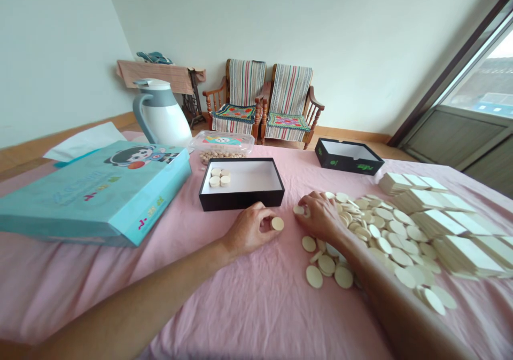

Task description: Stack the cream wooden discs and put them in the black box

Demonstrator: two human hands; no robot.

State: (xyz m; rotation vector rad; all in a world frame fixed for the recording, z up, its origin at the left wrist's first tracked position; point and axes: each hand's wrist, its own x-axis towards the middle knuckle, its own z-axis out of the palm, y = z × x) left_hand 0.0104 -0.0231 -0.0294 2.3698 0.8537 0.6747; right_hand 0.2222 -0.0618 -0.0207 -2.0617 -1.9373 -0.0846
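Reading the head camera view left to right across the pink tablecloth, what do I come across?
Turquoise box → nearer black box → right hand → stacked pale rectangular pieces.

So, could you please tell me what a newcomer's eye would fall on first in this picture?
Probably the large heap of pale, wooden-looking round discs on the right, with the person's right hand at its left edge. The big turquoise cartoon-printed box on the left likely comes next, then the open black rectangular box with a white interior between the two.
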